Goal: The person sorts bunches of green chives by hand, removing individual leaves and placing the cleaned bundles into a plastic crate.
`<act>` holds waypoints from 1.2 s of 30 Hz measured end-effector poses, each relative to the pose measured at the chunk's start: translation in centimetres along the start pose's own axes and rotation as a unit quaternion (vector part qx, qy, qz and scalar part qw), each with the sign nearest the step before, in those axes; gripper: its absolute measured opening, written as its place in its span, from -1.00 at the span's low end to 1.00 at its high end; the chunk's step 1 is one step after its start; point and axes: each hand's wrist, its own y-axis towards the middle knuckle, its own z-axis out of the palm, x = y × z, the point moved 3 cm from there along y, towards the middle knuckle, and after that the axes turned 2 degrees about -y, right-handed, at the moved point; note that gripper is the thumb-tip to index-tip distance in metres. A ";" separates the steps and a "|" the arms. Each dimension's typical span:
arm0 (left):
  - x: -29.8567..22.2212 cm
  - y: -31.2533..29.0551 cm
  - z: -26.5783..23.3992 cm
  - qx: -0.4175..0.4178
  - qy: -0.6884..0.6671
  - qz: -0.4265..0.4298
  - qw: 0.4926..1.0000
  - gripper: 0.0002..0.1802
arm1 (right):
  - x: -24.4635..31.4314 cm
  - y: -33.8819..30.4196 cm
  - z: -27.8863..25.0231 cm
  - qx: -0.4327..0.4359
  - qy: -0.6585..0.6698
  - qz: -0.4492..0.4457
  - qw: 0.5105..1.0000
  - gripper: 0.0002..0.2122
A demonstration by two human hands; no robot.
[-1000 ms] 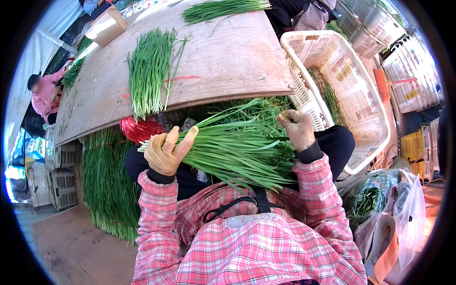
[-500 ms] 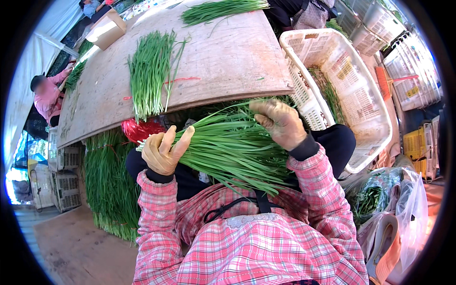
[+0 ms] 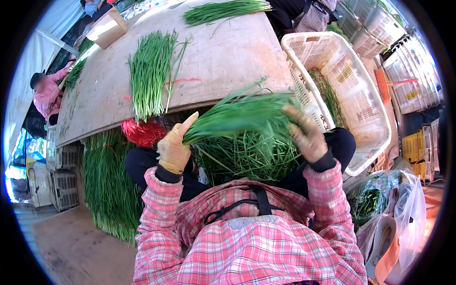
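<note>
My left hand [image 3: 175, 149], in a yellowish glove, is closed round the stem end of a bunch of garlic chives [image 3: 237, 116], its index finger pointing up. The long green leaves stretch to the right above my lap, blurred by motion. At their tip end is my right hand [image 3: 308, 135], gloved too and smeared, so I cannot tell whether its fingers grip the leaves. Below the bunch lies a heap of loose green leaves [image 3: 251, 159] between my knees. On the wooden board [image 3: 228, 61] ahead rests another chive bunch [image 3: 151, 71], with a red tie [image 3: 183, 80] beside it.
Red string [image 3: 142, 133] hangs under the board's near edge. Tied chives [image 3: 111, 185] stand at my left. A white plastic crate [image 3: 354, 90] holding some leaves stands at my right, near a plastic bag [image 3: 403, 204]. A person in pink [image 3: 47, 97] sits at far left.
The bunch has risen off my lap and swung up toward the board, uncovering the leaf heap. My left hand has shifted slightly right, and my right hand has moved right and down.
</note>
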 end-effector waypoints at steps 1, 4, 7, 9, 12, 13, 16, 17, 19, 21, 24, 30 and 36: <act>1.3 -0.4 1.5 0.010 -0.196 -0.096 0.976 -0.49 | -0.8 -1.0 0.7 0.061 -0.046 0.012 0.997 -0.72; 1.2 -0.9 2.7 0.196 -0.432 -0.264 0.840 -0.55 | -6.7 -3.2 -1.9 -0.127 0.076 0.155 0.977 -0.80; 1.1 -2.4 3.1 0.257 -0.546 -0.286 0.744 -0.58 | -6.4 -3.2 -5.1 -0.213 -0.171 0.093 0.958 -0.88; 0.8 -2.6 3.5 0.256 -0.564 -0.294 0.727 -0.61 | -6.7 -3.6 -5.4 -0.258 -0.172 0.102 0.945 -0.90; 0.5 -2.7 3.7 0.253 -0.579 -0.300 0.715 -0.59 | -7.4 -4.2 -6.5 -0.335 -0.083 0.134 0.929 -0.90; 0.5 -2.9 3.7 0.250 -0.589 -0.303 0.706 -0.58 | -8.0 -4.5 -7.3 -0.346 -0.013 0.158 0.925 -0.89; 0.8 -3.5 3.8 0.246 -0.614 -0.320 0.678 -0.54 | -4.5 -4.3 -7.0 -0.308 0.036 0.213 0.926 -0.89; 0.8 -3.6 3.9 0.252 -0.622 -0.328 0.665 -0.53 | -3.5 -4.2 -6.4 -0.275 0.031 0.224 0.935 -0.90; 0.5 -3.8 4.1 0.256 -0.644 -0.339 0.637 -0.52 | -3.8 -4.4 -5.1 -0.150 0.053 0.171 0.972 -0.90; -0.1 -3.9 4.3 0.253 -0.669 -0.345 0.608 -0.51 | -3.0 -4.4 -2.3 0.050 -0.056 0.205 0.976 -0.75; -0.3 -4.5 4.8 0.250 -0.687 -0.352 0.585 -0.51 | -2.9 -4.4 1.3 0.100 -0.173 0.019 0.980 -0.78; -0.8 -4.7 5.0 0.255 -0.698 -0.347 0.572 -0.52 | 1.3 -1.6 3.8 0.112 -0.231 -0.024 0.966 -0.80; -1.4 -4.8 4.8 0.265 -0.695 -0.348 0.571 -0.51 | -0.6 2.6 4.1 -0.062 -0.171 -0.012 0.983 -0.61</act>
